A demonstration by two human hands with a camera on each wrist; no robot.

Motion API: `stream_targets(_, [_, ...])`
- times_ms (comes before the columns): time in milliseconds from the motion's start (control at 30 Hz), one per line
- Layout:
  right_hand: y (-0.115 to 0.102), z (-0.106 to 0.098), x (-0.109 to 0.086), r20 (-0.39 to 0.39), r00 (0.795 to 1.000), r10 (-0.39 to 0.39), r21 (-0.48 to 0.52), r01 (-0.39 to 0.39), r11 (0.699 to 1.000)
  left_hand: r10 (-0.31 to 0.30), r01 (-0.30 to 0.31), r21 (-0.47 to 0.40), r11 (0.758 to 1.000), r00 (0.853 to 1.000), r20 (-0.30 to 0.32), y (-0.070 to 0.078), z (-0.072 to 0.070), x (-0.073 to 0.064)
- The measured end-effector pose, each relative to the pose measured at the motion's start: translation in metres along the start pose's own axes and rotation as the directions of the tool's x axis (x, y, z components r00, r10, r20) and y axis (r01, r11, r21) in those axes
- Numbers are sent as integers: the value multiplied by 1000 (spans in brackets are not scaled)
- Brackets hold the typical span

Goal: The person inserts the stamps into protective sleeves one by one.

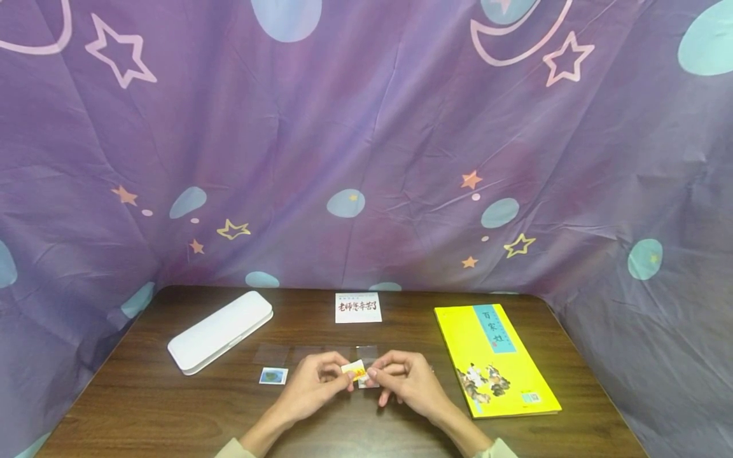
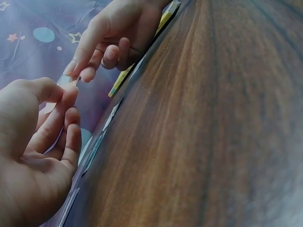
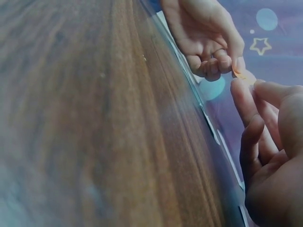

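Observation:
Both hands meet over the middle of the table, holding a small yellow-and-white stamp (image 1: 353, 368) just above the surface. My left hand (image 1: 312, 383) pinches its left side between thumb and forefinger. At its right end, the thumb and forefinger of my right hand (image 1: 413, 381) pinch the edge; their tips cover part of the stamp. In the right wrist view the stamp (image 3: 242, 75) shows as an orange sliver between the fingertips. Beneath the hands lies another small stamp (image 1: 366, 383), partly hidden. A blue stamp (image 1: 273, 376) lies to the left of my left hand.
Clear plastic sleeves (image 1: 312, 352) lie flat behind the hands. A white case (image 1: 222, 331) stands at the back left, a white card with red writing (image 1: 357, 316) at the back centre. On the right lies a yellow book (image 1: 515, 375). A purple curtain (image 1: 366, 254) hangs behind the table.

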State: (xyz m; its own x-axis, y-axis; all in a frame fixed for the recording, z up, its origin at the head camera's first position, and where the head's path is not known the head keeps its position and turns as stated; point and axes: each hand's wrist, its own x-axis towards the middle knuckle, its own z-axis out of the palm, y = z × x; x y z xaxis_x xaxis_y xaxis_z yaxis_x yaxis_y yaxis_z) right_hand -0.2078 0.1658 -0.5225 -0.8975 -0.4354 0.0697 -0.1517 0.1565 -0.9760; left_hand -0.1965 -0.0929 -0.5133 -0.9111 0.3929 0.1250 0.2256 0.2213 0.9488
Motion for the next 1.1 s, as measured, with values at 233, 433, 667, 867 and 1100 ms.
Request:
stream_targets(233, [1,1,0,30,999,-36,-5,36,999,-4,4,8,1000,1000,20,2,-1,0])
stream_targets(433, [0,2,0,41,998,-44,-8,44,999,22,-24,48,999,999,28,1,0,0])
stream_targets(667, [0,3,1,33,998,-44,-10,45,999,27,-30,96,995,999,31,1,2,1])
stream_targets(867, [0,5,0,32,999,-43,-11,43,999,35,-36,86,996,999,21,3,2,0])
stream_targets(1100, [-1,5,0,37,998,-41,-13,42,999,44,-45,80,996,999,19,2,2,0])
